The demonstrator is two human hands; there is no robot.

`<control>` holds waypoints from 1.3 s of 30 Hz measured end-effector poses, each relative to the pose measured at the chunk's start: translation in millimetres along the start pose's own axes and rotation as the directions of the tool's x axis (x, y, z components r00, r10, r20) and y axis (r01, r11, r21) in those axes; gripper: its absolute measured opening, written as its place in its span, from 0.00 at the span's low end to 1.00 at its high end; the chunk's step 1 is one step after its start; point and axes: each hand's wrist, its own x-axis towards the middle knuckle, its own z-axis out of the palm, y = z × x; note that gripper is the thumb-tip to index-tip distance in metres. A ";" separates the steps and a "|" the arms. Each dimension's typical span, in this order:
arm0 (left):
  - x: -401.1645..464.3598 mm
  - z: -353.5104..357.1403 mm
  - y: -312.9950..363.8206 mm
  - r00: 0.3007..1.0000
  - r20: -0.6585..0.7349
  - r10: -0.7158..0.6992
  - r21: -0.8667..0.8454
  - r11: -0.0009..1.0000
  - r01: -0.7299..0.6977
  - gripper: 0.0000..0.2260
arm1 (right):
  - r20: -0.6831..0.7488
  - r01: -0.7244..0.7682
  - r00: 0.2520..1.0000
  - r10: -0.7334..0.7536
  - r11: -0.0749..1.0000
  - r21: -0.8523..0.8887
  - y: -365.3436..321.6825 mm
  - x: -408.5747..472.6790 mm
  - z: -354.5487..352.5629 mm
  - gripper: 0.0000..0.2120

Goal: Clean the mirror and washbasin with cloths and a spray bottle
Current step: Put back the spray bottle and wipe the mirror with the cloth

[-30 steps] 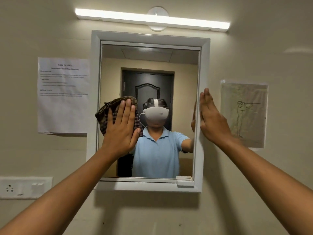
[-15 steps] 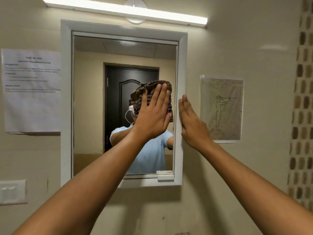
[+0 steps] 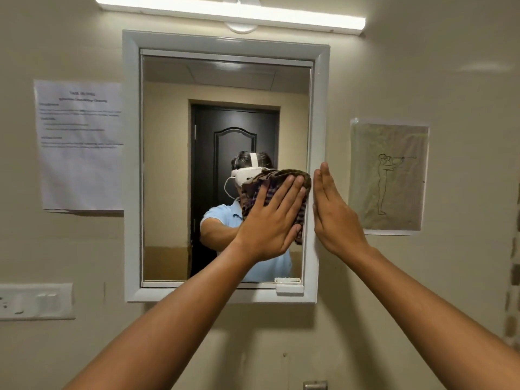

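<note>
A white-framed mirror [image 3: 168, 164] hangs on the beige wall straight ahead. My left hand [image 3: 270, 220] lies flat on a dark striped cloth [image 3: 281, 178] and presses it against the glass near the mirror's right edge. My right hand [image 3: 334, 218] rests flat, fingers together and pointing up, against the right side of the mirror frame [image 3: 319, 108]. It holds nothing. The washbasin and spray bottle are out of view.
A printed sheet [image 3: 80, 144] is taped left of the mirror and a line drawing [image 3: 389, 175] to its right. A tube light [image 3: 233, 11] runs above. A switch plate [image 3: 35, 301] sits low left. A small white clip [image 3: 289, 285] sits at the frame's lower right corner.
My left hand has slid the cloth across the glass from the left side to the right edge. My right hand has stayed on the frame.
</note>
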 end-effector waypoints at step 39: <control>-155.8 5.8 -67.5 0.947 0.062 -0.316 0.004 0.949 0.316 0.32 | -0.006 -0.124 0.992 0.124 0.988 -0.095 -14.7 -14.9 17.4 0.40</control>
